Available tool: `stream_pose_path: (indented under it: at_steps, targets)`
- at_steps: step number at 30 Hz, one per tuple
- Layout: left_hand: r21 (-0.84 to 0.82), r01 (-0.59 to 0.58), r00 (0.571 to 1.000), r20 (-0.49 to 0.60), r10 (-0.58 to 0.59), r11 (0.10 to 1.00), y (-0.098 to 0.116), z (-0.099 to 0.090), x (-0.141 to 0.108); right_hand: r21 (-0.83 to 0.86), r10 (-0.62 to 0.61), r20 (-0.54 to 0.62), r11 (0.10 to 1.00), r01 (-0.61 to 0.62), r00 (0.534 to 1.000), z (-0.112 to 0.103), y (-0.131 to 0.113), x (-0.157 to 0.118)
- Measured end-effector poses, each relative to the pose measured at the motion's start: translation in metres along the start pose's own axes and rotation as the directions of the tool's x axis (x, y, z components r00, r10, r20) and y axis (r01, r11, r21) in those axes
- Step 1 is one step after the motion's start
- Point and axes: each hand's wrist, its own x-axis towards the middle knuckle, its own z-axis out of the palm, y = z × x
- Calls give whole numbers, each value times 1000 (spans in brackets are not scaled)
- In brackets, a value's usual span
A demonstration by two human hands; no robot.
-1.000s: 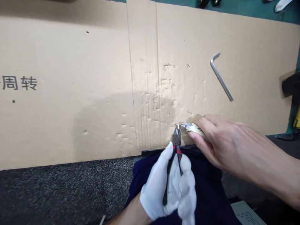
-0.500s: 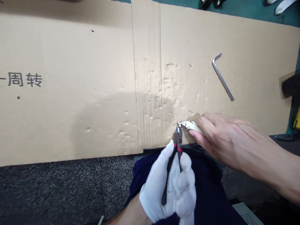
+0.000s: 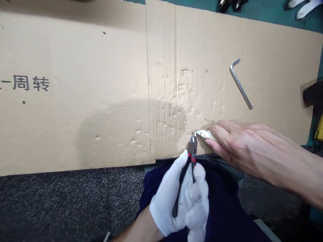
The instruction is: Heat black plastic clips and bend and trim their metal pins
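Note:
My left hand, in a white glove, is closed around the handles of diagonal cutting pliers with black and red grips. Their steel jaws point away from me, over the near edge of the cardboard. From the right comes my right hand, bare, with thumb and fingers pinching a slim cream-white tool that ends in a narrow metal tip. At the plier jaws, this tip meets a tiny shiny metal piece. Whether the piece belongs to the tip is too small to tell.
Brown cardboard, scuffed and dented in the middle, covers the table. A hex key lies on its right part. At the right edge sits a black object, with a yellow one below it. White-gloved fingers show at the top right.
Both hands keep their hold, the tool tips still together with barely any movement. The cardboard and hex key appear shifted slightly right as the view moves.

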Motion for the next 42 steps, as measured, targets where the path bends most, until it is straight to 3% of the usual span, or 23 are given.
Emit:
stream_pose_path:
  at_steps: [8,14,18,24,29,42]
  targets:
    - [-3,31,999,28,-31,1000,2,-8,1,-45,-105,-51,994,102,993,0,2,3]
    - [19,47,997,65,-48,999,2,-10,6,279,-10,-24,960,17,1000,10,1,-1]
    - [92,-2,1000,16,1,996,-3,-9,8,421,40,-35,907,-21,999,14,-3,-2]
    - [219,-81,995,-37,91,972,-8,-10,11,402,-13,-85,914,47,996,4,-9,5]
    - [227,-85,995,-29,94,970,-10,-9,13,360,170,-29,921,-149,985,5,3,-8]
    - [247,-73,995,-51,88,966,-9,-3,11,103,71,-93,993,-62,993,10,-1,-10]
